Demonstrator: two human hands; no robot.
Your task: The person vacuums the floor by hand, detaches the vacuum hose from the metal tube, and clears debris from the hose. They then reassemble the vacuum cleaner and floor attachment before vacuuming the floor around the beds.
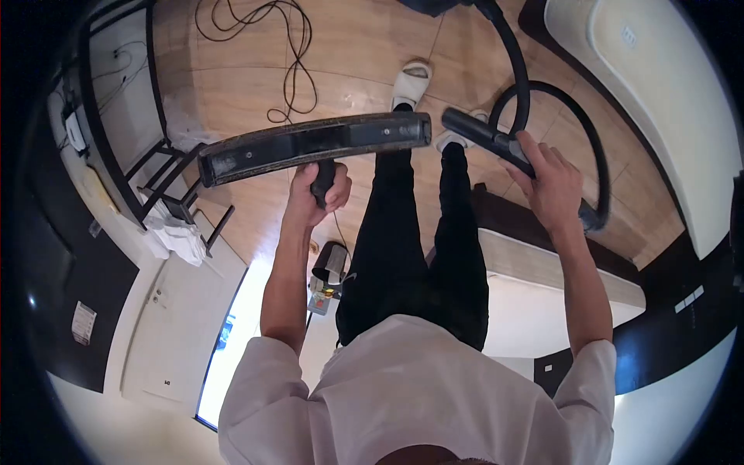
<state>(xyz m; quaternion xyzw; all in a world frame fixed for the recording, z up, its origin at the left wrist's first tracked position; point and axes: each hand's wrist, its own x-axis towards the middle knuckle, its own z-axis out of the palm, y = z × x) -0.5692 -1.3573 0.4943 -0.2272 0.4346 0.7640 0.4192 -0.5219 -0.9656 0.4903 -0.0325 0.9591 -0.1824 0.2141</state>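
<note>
My left hand (303, 195) is closed round the short neck of a wide black vacuum floor head (318, 144), its underside turned toward me. In my right hand (556, 186) is the black vacuum hose handle (484, 138), gripped near where it meets the hose. The handle's free end points at the right end of the floor head, with a small gap between them. A black ribbed hose (597, 139) loops from the handle round to the right and up toward a dark vacuum body (430, 5), mostly cut off at the top edge.
A thin black cord (302, 46) lies coiled on the tiled floor (372, 46). My feet stand in white slippers (411, 84). A black metal rack (159, 132) with white cloth (177, 232) is at left. A white mattress (643, 70) lies at right. Behind me are a door (167, 333) and another bed (523, 310).
</note>
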